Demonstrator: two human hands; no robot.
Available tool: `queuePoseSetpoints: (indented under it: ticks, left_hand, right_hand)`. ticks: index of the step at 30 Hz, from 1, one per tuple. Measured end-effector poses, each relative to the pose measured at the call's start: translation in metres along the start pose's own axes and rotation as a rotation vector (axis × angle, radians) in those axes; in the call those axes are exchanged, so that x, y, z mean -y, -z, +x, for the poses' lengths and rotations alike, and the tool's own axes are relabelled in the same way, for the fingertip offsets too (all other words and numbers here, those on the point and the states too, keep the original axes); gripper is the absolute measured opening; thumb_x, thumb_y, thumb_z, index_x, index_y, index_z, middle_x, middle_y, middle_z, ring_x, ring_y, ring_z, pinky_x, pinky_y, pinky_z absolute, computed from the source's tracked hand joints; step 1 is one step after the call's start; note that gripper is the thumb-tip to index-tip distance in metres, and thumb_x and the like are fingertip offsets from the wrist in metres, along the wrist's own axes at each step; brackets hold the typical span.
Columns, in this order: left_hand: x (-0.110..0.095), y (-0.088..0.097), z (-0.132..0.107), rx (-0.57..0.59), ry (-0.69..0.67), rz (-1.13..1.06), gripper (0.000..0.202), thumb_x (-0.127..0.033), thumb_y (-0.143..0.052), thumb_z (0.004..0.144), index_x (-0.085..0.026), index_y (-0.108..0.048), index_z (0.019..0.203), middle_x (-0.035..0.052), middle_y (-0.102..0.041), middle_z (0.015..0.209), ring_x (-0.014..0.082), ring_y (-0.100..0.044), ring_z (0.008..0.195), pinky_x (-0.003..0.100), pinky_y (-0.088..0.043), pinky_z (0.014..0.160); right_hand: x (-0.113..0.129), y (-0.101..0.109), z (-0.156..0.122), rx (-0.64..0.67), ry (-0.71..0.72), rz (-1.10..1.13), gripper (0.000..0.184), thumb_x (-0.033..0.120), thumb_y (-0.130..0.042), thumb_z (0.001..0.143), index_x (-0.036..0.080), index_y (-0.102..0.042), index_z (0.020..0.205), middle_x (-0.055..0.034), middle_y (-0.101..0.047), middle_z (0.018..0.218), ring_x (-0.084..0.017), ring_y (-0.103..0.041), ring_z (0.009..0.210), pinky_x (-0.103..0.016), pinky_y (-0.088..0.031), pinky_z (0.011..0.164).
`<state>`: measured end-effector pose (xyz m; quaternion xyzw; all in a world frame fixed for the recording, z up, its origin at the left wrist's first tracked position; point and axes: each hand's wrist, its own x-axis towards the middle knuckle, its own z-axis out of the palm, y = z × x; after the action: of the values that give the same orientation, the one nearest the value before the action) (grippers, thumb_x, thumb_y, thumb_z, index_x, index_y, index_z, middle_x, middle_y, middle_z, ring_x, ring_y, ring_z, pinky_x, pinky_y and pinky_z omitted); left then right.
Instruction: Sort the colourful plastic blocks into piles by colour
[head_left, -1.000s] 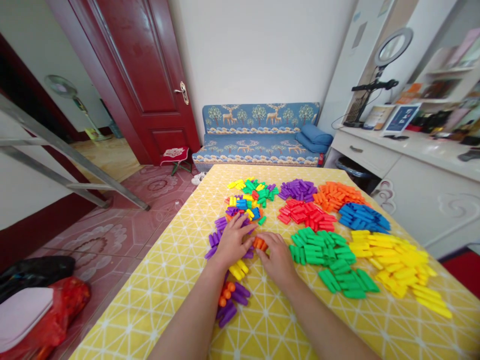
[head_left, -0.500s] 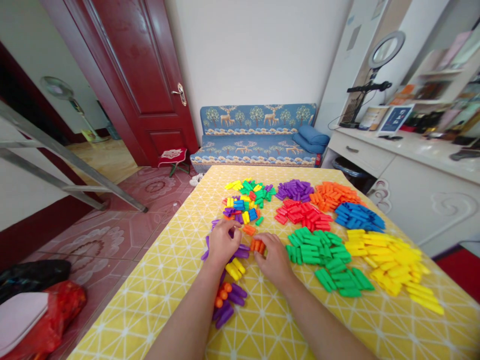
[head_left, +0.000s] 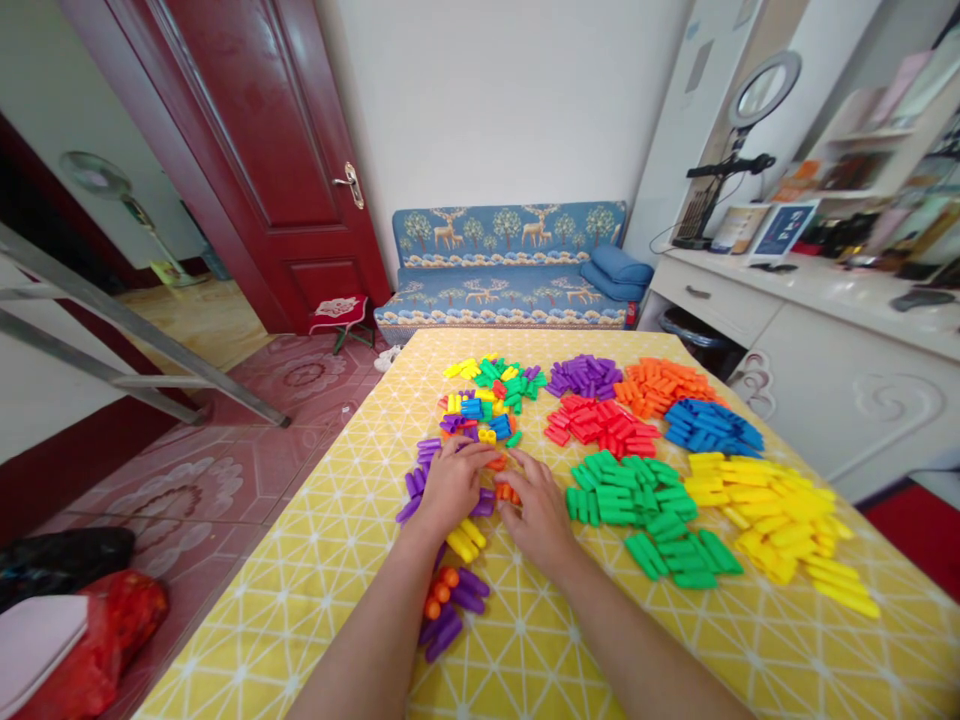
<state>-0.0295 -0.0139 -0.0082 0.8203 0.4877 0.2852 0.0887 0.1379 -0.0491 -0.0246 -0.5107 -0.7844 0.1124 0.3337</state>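
Observation:
My left hand (head_left: 454, 482) reaches over the left part of the table, its fingers stretched to the right. Its fingertips are beside an orange tube piece (head_left: 496, 463); whether they touch it I cannot tell. Curled around a small cluster of orange plastic tube pieces (head_left: 508, 494) is my right hand (head_left: 538, 508), thumb below and fingers above. Purple pieces (head_left: 411, 492) lie left of and partly beneath my left hand. Yellow pieces (head_left: 466, 540) sit near its wrist. Closer to me are orange round-ended pieces (head_left: 441, 592) with purple ones (head_left: 444, 634).
Sorted piles lie to the right: green (head_left: 630, 490), red (head_left: 600, 425), purple (head_left: 583, 376), orange (head_left: 664, 385), blue (head_left: 712, 428) and yellow (head_left: 780, 510). A mixed pile (head_left: 480, 405) is beyond my hands. The table (head_left: 570, 650) has a yellow patterned cloth; a sofa (head_left: 510, 265) stands behind.
My left hand's fingers, bent before, have straightened and moved right toward the orange piece. My right hand stays at the orange cluster, its fingers reaching slightly farther forward. The view has shifted slightly.

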Motion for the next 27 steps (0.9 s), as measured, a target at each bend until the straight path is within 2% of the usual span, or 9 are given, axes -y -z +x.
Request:
queuePoseSetpoints:
  ticks: [2,5,8,11,17,22,24,27]
  left_hand:
    - [0.0021,-0.0018,0.0003,-0.012,0.01,-0.037,0.05,0.0,-0.05,0.074,-0.029,-0.069,0.11,0.0014,-0.07,0.108,0.022,-0.05,0.107,0.038,-0.041,0.097]
    - [0.0061,-0.0053,0.0005,-0.054,0.043,-0.082,0.05,-0.002,-0.055,0.073,-0.027,-0.066,0.115,0.0031,-0.069,0.101,0.0223,-0.052,0.104,0.037,-0.044,0.094]
    - [0.0093,-0.0083,0.0004,-0.095,0.068,-0.111,0.047,-0.005,-0.058,0.073,-0.024,-0.065,0.116,0.0043,-0.068,0.103,0.0217,-0.054,0.102,0.036,-0.045,0.092]
    - [0.0099,-0.0083,0.0009,-0.084,0.042,-0.123,0.045,-0.006,-0.059,0.075,-0.023,-0.065,0.116,0.0048,-0.067,0.109,0.0215,-0.055,0.105,0.037,-0.043,0.096]
    - [0.0073,-0.0049,0.0017,-0.062,0.062,-0.117,0.049,-0.002,-0.06,0.069,-0.023,-0.068,0.112,0.0048,-0.069,0.106,0.0231,-0.055,0.105,0.038,-0.043,0.096]
    - [0.0059,-0.0054,0.0007,-0.099,0.049,-0.27,0.037,0.002,-0.06,0.068,-0.022,-0.073,0.093,0.0033,-0.071,0.091,0.02,-0.06,0.094,0.036,-0.046,0.09]
    - [0.0044,-0.0047,0.0004,-0.091,0.013,-0.342,0.036,0.003,-0.058,0.068,-0.021,-0.073,0.091,0.0034,-0.071,0.09,0.0188,-0.061,0.092,0.035,-0.046,0.089]
    - [0.001,-0.0028,0.0,-0.09,-0.013,-0.405,0.035,0.003,-0.057,0.07,-0.021,-0.073,0.09,0.0045,-0.07,0.092,0.0189,-0.061,0.093,0.036,-0.047,0.09]
  right_hand:
    - [0.0008,-0.0014,-0.0008,0.049,0.006,-0.057,0.035,0.015,-0.059,0.074,0.023,-0.064,0.108,-0.0082,-0.039,0.144,-0.027,-0.04,0.125,-0.045,-0.033,0.104]
    - [0.0016,-0.0026,-0.0012,0.1,0.018,-0.105,0.04,0.016,-0.058,0.076,0.026,-0.062,0.115,-0.0058,-0.037,0.147,-0.027,-0.038,0.126,-0.046,-0.033,0.104]
    - [0.0025,-0.0013,-0.0004,0.091,0.025,-0.099,0.039,0.017,-0.056,0.079,0.026,-0.062,0.117,-0.0065,-0.044,0.14,-0.026,-0.04,0.123,-0.045,-0.035,0.102]
    - [0.0037,0.0014,0.0007,0.047,0.04,-0.062,0.038,0.015,-0.057,0.077,0.024,-0.064,0.114,-0.0083,-0.051,0.13,-0.025,-0.043,0.118,-0.043,-0.037,0.101]
    - [0.0018,0.0005,0.0018,-0.034,0.106,0.047,0.046,0.007,-0.052,0.076,0.022,-0.06,0.119,-0.009,-0.055,0.121,-0.024,-0.046,0.114,-0.041,-0.04,0.099]
    - [-0.0033,-0.0029,0.0036,-0.116,0.057,0.151,0.032,0.014,-0.054,0.08,0.019,-0.06,0.111,-0.008,-0.06,0.112,-0.022,-0.053,0.105,-0.039,-0.043,0.092]
    - [-0.0039,-0.0023,0.0047,-0.141,0.023,0.156,0.028,0.021,-0.054,0.084,0.019,-0.059,0.111,-0.0078,-0.063,0.11,-0.023,-0.056,0.102,-0.038,-0.044,0.089]
    - [-0.0032,-0.0008,0.0057,-0.109,0.004,0.157,0.025,0.027,-0.049,0.089,0.022,-0.061,0.11,-0.005,-0.067,0.108,-0.021,-0.059,0.098,-0.035,-0.044,0.087]
